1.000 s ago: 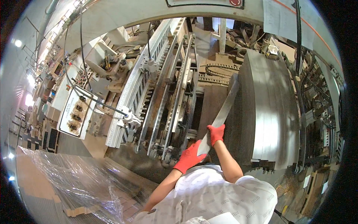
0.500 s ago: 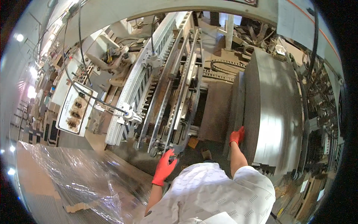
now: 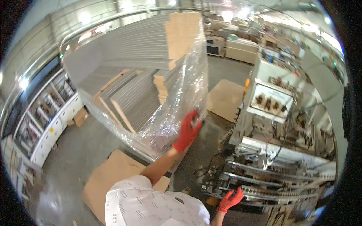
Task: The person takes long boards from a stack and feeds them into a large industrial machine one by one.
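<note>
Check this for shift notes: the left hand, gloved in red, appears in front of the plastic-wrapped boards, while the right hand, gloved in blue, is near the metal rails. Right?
No: the right hand, near the metal rails, is gloved in red, not blue, as the head view shows.

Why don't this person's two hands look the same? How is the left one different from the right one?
The left hand reaches out by the plastic-wrapped stack of boards, while the right hand is lower in the picture, by the machine's metal rails. The left hand also looks bigger in the picture than the right hand. Both hands wear red gloves.
</note>
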`<state>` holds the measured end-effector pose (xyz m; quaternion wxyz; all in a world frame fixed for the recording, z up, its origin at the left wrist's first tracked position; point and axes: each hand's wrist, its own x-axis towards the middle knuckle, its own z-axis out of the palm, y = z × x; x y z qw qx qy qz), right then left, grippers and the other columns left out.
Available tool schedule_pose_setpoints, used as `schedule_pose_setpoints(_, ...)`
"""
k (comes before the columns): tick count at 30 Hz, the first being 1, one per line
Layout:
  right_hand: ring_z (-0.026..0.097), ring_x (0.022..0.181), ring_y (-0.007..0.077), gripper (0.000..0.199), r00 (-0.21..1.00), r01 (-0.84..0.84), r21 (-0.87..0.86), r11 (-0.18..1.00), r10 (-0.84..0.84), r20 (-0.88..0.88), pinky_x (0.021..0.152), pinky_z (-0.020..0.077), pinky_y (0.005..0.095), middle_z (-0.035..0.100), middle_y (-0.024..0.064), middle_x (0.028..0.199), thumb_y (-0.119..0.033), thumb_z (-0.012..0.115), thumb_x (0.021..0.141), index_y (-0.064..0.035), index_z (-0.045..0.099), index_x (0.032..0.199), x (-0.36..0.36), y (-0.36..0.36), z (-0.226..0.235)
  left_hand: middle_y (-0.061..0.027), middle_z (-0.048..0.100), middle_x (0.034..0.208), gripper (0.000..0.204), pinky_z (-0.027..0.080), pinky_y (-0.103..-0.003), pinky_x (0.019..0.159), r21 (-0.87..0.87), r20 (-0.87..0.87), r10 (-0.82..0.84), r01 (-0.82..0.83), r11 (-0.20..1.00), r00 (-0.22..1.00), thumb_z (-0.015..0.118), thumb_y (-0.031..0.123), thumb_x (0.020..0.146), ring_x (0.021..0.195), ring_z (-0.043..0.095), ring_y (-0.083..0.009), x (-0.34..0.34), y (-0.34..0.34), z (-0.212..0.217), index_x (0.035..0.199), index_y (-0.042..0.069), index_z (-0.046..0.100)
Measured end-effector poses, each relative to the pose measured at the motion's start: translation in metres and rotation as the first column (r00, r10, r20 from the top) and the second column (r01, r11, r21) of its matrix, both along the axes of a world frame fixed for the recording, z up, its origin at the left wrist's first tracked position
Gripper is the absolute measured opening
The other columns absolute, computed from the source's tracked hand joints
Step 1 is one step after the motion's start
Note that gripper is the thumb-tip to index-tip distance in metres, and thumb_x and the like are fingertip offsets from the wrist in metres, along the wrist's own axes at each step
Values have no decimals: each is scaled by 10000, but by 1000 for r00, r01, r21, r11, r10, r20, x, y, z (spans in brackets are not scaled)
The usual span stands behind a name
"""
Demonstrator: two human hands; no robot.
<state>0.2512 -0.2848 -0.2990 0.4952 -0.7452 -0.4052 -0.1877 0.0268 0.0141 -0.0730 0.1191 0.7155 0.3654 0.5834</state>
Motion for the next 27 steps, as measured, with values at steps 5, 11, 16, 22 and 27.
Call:
schedule_pose_setpoints(5, 616, 951, 397, 249, 973, -226, -126, 966, 229, 10, 810, 498, 457, 637, 182, 1057, -132, 588, 867, -41, 640, 1092, 0, 42, 14, -171, 574, 1154, 524, 405, -446, 985, 193, 247, 469, -517, 834, 848, 756, 224, 828, 1105, 515, -345, -53, 93, 98, 1257, 23, 530)
schedule_pose_setpoints(11, 610, 825, 367, 148, 934, -331, -153, 931, 346, 90, 715, 494, 449, 631, 146, 917, -112, 564, 857, -56, 643, 969, 9, 37, 6, -235, 517, 1220, 652, 368, -482, 1018, 12, 32, 625, -626, 780, 780, 802, 376, 753, 1183, 448, -415, -77, 180, 168, 1213, 11, 517)
schedule_pose_setpoints(16, 618, 818, 357, 135, 944, -294, -136, 946, 310, 114, 700, 497, 446, 634, 138, 910, -92, 560, 846, -60, 647, 944, 7, 39, 7, -250, 473, 1246, 721, 386, -486, 1002, -139, 76, 651, -638, 757, 755, 779, 273, 708, 1170, 449, -372, -95, 238, 157, 1293, 36, 431)
schedule_pose_setpoints(22, 613, 798, 352, 136, 964, -256, -185, 949, 265, 28, 667, 484, 453, 630, 118, 873, -78, 571, 815, -83, 649, 926, 6, 37, 15, -131, 568, 1054, 422, 513, -337, 681, -175, 930, 104, 174, 969, 352, 649, 96, 825, 819, 586, -210, -150, 236, 149, 1204, 62, 467)
schedule_pose_setpoints(27, 618, 791, 340, 115, 963, -262, -119, 958, 268, 37, 671, 488, 438, 635, 114, 871, -72, 601, 819, -83, 653, 921, 1, 40, 18, -96, 695, 852, 209, 511, -328, 711, 244, -292, 428, -366, 898, 855, 635, 228, 934, 794, 668, -232, -161, 133, 138, 1043, 51, 659)
